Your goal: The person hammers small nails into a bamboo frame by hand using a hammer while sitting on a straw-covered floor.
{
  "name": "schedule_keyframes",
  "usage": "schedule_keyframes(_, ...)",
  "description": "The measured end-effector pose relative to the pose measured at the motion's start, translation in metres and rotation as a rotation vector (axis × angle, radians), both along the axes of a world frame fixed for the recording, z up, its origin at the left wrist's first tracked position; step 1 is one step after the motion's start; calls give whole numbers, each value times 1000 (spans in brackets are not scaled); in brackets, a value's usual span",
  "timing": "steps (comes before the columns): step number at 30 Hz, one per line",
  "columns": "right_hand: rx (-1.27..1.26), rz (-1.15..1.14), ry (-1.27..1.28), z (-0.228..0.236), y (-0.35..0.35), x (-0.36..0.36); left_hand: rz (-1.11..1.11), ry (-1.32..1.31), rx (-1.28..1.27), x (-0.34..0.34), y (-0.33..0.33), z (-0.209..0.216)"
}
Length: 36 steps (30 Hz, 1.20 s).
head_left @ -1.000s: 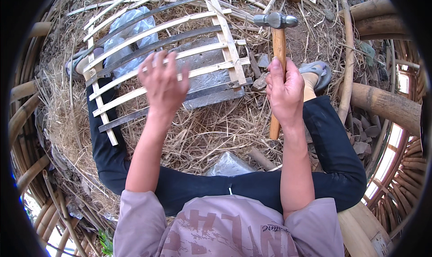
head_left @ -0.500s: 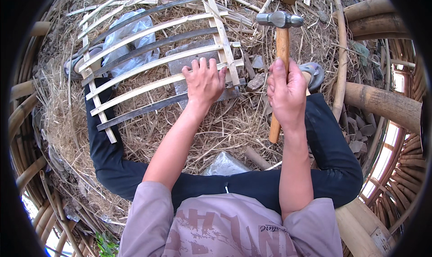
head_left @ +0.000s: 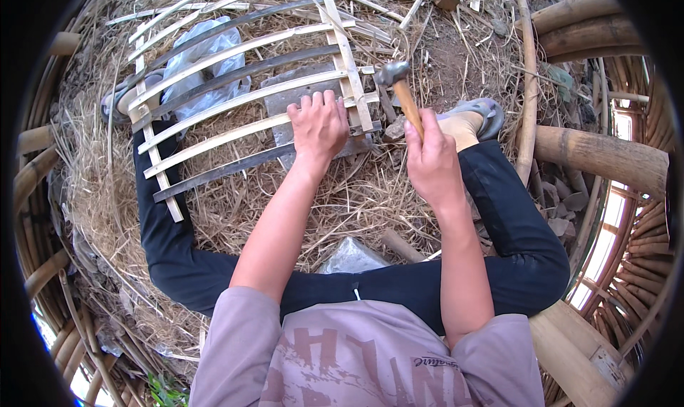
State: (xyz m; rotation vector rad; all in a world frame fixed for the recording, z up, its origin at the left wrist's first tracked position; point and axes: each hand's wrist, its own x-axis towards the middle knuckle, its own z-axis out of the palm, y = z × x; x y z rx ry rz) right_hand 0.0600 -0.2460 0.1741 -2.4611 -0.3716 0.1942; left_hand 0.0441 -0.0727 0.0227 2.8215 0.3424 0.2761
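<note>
In the head view, a hammer (head_left: 409, 109) is gripped by its wooden handle in the closed right hand (head_left: 433, 158), its metal head held just beside the right-hand rail (head_left: 344, 58) of a slatted frame (head_left: 246, 74). The left hand (head_left: 318, 131) is laid with bent fingers over the frame's near strips, close to that rail; whether a strip is pinched or merely pressed cannot be told, the fingertips being partly hidden. The step in hand is judged to be the hammering of strips at the rail; for a next blow, the near corner would need to be kept steady and the fingers clear of the hammer head. No nail can be made out. The frame is seen at upper left, between the person's legs, its right part above a grey block (head_left: 281, 103) and its far left part above a clear plastic bag (head_left: 228, 38). Pale and dark strips are set across two pale rails in uneven order, with gaps between; their ends project beyond the right-hand rail by differing amounts. A bowed outline is shown, to which lens distortion may contribute. Straw (head_left: 242, 207) is spread around it.
</note>
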Motion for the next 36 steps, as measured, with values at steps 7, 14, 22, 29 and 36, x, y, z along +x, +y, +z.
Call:
schedule_keyframes(7,-150,57,28,-14,8,-7,6,14,-57,1,1,-1)
schedule_keyframes(14,-165,69,38,-15,12,-8,5,9,-55,2,-1,1)
schedule_keyframes(22,-151,46,-31,-26,9,-15,24,-56,-24,3,-1,-2)
schedule_keyframes(29,-158,47,-97,-34,10,-20,18,-31,-26,2,-1,-2)
schedule_keyframes(36,-128,7,-121,-36,15,-26,13,-32,-47,2,-1,-2)
